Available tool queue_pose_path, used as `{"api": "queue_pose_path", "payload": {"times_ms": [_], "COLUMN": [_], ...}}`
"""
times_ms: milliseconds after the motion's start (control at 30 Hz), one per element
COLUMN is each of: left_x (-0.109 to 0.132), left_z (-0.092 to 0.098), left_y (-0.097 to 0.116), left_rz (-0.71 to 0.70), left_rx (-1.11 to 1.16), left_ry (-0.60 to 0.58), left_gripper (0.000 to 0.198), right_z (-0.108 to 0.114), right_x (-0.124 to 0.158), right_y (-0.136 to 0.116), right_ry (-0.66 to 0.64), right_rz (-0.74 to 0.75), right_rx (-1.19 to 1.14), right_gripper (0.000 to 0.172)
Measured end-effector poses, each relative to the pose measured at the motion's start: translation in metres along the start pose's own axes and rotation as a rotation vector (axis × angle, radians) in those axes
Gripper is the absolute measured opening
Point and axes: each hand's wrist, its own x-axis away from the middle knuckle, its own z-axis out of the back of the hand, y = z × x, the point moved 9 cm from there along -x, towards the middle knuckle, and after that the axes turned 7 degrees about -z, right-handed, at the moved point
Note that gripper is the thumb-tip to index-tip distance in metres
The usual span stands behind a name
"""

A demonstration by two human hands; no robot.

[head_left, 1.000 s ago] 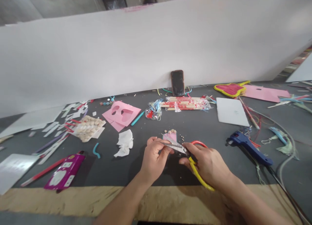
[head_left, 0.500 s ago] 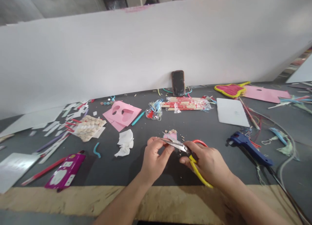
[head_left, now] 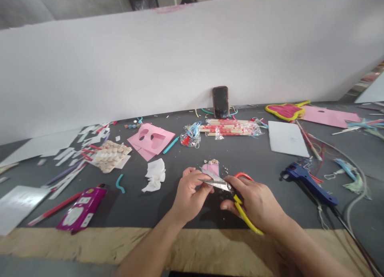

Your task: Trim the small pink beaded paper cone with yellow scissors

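My right hand (head_left: pixel 256 199) is closed around the handles of a pair of scissors (head_left: pixel 220 184), one handle red and the other yellow. The blades are parted and point left, toward my left hand (head_left: pixel 192 193). That hand pinches thumb and fingers together beside the blade tips; whatever sits between them is too small to make out. Just beyond the blades lies a small pink piece (head_left: pixel 211 169) with a dark edge, small pale beads (head_left: pixel 213 162) along its far side. A few more loose beads are scattered to its right.
To the right rests a blue glue gun (head_left: pixel 310 185) with its cord. Crumpled white tissue (head_left: pixel 155 175) and a purple packet (head_left: pixel 81 209) are on the left. Farther back are pink cut paper (head_left: pixel 151 143), wrapped sticks (head_left: pixel 231 128), a white board (head_left: pixel 287 139) and an upright phone (head_left: pixel 220 102).
The scissor blades have opened wider, and more of the pink piece shows behind them. Both hands stay in nearly the same place. The view has shifted slightly.
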Motion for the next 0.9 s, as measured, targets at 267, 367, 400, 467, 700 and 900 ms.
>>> {"api": "queue_pose_path", "payload": {"times_ms": [267, 367, 400, 467, 700, 900], "left_x": [0.002, 0.004, 0.004, 0.004, 0.007, 0.005], "left_z": [-0.003, -0.003, -0.003, -0.003, -0.004, -0.006], "left_y": [-0.002, -0.003, -0.004, -0.005, -0.012, -0.016], "left_rz": [0.04, 0.081, 0.093, 0.114, 0.175, 0.123], "left_rx": [0.027, 0.054, 0.066, 0.079, 0.038, -0.027], "left_ry": [0.008, 0.012, 0.014, 0.013, 0.024, 0.029], "left_gripper": [0.032, 0.032, 0.031, 0.031, 0.024, 0.013], "right_z": [-0.004, -0.006, -0.006, -0.006, 0.0, 0.026], "right_x": [0.004, 0.004, 0.004, 0.003, -0.004, -0.004], "right_y": [0.003, 0.005, 0.005, 0.006, 0.023, 0.075], "right_ry": [-0.052, -0.048, -0.04, -0.015, 0.095, 0.324], "right_rz": [-0.035, -0.044, -0.043, -0.031, -0.1, -0.4], "right_rx": [0.001, 0.002, 0.007, 0.018, -0.023, -0.241], "right_gripper": [0.038, 0.039, 0.04, 0.042, 0.04, 0.041]}}
